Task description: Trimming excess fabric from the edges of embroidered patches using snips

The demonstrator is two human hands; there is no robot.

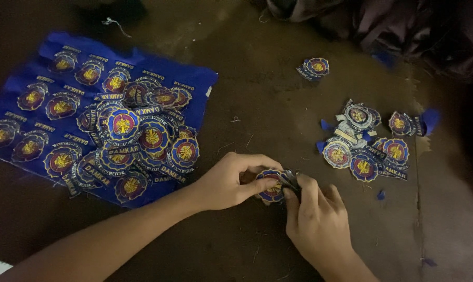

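Left hand (227, 183) pinches a round blue embroidered patch (270, 189); right hand (314, 216) grips small metal scissors (290, 180). A slip could nick the patch's stitched border.

Left hand (227, 183) and right hand (317, 222): bare, no rings, watch or gloves; both forearms unsleeved throughout.

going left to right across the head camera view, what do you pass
blue cloth sheet of uncut badges → loose pile of badges on that sheet → left hand → badge it holds → right hand with small scissors → heap of cut-out badges
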